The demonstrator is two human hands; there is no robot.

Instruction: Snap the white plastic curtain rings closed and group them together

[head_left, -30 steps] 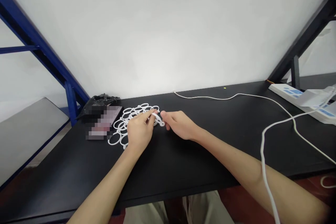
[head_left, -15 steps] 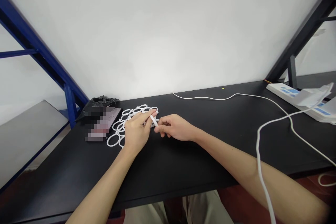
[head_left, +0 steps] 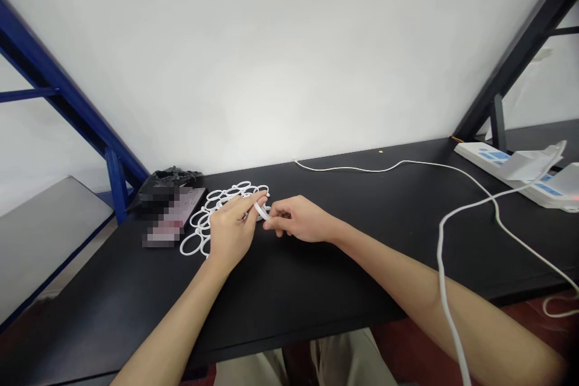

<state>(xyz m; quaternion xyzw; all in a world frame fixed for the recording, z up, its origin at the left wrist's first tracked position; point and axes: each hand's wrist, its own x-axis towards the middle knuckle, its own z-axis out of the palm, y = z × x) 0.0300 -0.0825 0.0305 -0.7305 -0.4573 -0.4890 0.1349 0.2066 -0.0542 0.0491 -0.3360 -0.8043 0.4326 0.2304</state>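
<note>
Several white rings (head_left: 192,245), joined at small knobs, lie as a flat cluster on the black table. Over the right side of the cluster, my left hand (head_left: 231,223) pinches the upper end of a white ring (head_left: 261,211), which is turned edge-on. The lower end of this ring sits between the thumb and fingers of my right hand (head_left: 298,218). Part of the cluster is hidden under my left hand. Whether the pinched ring is attached to the others, I cannot tell.
Left of the rings lie a blurred box (head_left: 183,208) and a crumpled black plastic bag (head_left: 169,178). A white cable (head_left: 348,168) runs across the back, and a thicker loop crosses my right forearm. White devices with blue labels (head_left: 493,157) stand at the far right.
The pinched ring has tilted slightly and shows a little more of its band. Both hands keep their grip. The whole view has shifted slightly.
</note>
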